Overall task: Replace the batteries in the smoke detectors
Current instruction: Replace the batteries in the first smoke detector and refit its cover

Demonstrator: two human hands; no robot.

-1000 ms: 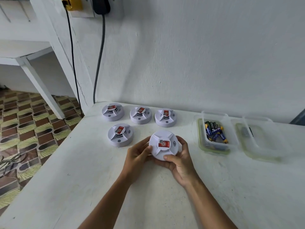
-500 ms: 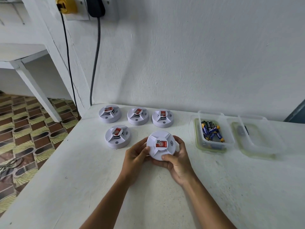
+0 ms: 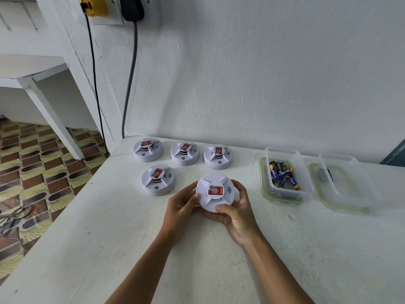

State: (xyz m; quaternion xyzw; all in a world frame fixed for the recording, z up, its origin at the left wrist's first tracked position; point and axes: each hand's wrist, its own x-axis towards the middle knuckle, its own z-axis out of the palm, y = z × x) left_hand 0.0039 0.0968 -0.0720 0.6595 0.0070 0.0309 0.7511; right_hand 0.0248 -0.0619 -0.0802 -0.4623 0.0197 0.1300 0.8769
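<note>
Both hands held one white smoke detector [image 3: 215, 192] just above the white table [image 3: 109, 227], near its middle; the left hand [image 3: 180, 202] gripped the detector's left rim with curled fingers and the thumb against the edge, while the right hand [image 3: 237, 212] cupped it from beneath and from the right, the thumb pressed on the near rim and the fingers wrapped round the far side. The detector faced up, showing its red label and a small sound-wave mark.

Four more smoke detectors sat on the table, each well apart from its neighbours: three in a row near the wall, namely the back-left detector [image 3: 148, 149], the back-middle detector [image 3: 185, 154] and the back-right detector [image 3: 217, 156]; and the front-left detector [image 3: 158, 179], just beside the left hand's knuckles but not touching them.

To the right stood a clear plastic container [image 3: 305, 185] holding a loose heap of blue-and-black batteries [image 3: 282, 175] (their count could not be told); it rested on a green-rimmed lid [image 3: 264, 194]. Beside it, further right, a second clear container [image 3: 350, 189] held a small dark object [image 3: 324, 174], too blurred to name.

On the wall [image 3: 263, 73] above, a yellow plug [image 3: 93, 5] and a black adapter [image 3: 131, 7] sat in a socket, their cables hanging down past the table's far-left corner; patterned floor tiles [image 3: 32, 172] showed at the left.
</note>
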